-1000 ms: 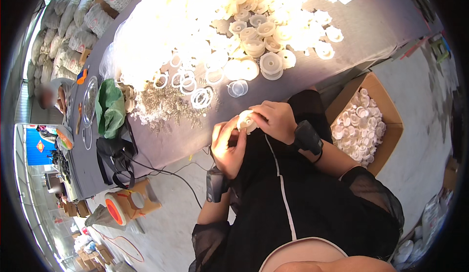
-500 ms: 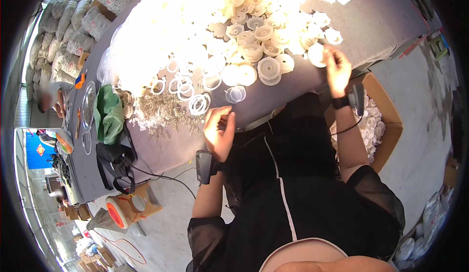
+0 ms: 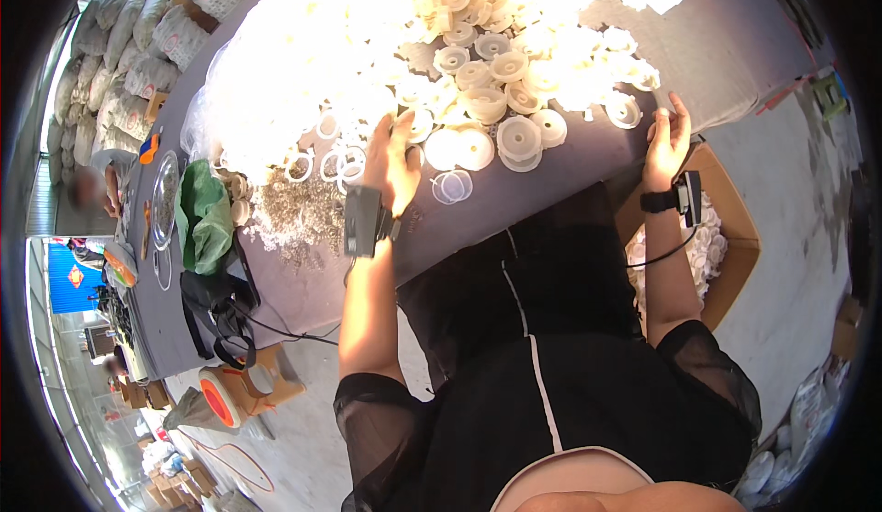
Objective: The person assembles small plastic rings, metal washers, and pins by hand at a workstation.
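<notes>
My left hand reaches over the table among white plastic rings and pale round cup-like plastic parts. Its fingers point away from me, parted, with nothing visible in them; glare washes out the tips. A pair of clear rings lies on the cloth just right of it. My right hand hovers at the table's near right edge, fingers apart and empty. Left of those fingers rests a white cup-like part, not touched.
Small clear pieces are heaped on the grey table. A green bag and black straps lie at left. Below the right edge stands a cardboard box of white parts. Strong sunlight bleaches the far pile.
My left hand has moved forward from the table's edge to the rings and cups. My right hand has let go of the white cup-like part and drawn back right.
</notes>
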A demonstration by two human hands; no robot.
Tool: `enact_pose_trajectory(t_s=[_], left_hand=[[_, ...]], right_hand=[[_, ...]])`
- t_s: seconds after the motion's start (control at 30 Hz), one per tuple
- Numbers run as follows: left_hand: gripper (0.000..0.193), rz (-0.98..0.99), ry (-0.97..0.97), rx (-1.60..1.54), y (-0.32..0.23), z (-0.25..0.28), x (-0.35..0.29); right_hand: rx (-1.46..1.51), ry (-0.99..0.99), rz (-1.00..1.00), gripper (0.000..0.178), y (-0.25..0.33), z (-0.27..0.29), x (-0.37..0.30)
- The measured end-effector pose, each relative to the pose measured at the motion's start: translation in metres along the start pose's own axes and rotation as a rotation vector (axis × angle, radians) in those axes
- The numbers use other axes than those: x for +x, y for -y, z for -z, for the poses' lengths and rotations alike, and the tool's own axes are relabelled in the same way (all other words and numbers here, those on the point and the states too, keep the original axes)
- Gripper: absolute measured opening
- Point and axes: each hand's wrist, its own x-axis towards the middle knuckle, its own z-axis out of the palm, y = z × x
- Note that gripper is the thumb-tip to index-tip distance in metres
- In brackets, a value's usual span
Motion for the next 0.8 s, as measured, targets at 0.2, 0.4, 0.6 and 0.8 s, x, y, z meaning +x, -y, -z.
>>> enact_pose_trajectory(t_s=[0.2, 0.4, 0.6, 0.8], left_hand=[[0.022, 0.081, -0.033, -0.098, -0.004, 0.013, 0.000], [0.019, 0.042, -0.185, -0.328, -0.046, 0.043, -0.072], [0.024, -0.076, -0.172, -0.123, -0.050, 0.018, -0.127], [0.014, 0.153, -0.280, 0.045, -0.018, 0.036, -0.144]], right_hand=[[0.044, 0.045, 0.132, 0.034, 0.030, -0.012, -0.032], [-0.087, 0.608, 0.037, 0.019, 0.084, -0.066, -0.095], [-0.152, 1.093, 0.539, 0.026, 0.077, -0.125, -0.148], [-0.248, 1.055, 0.505, 0.020, 0.068, -0.140, -0.159]])
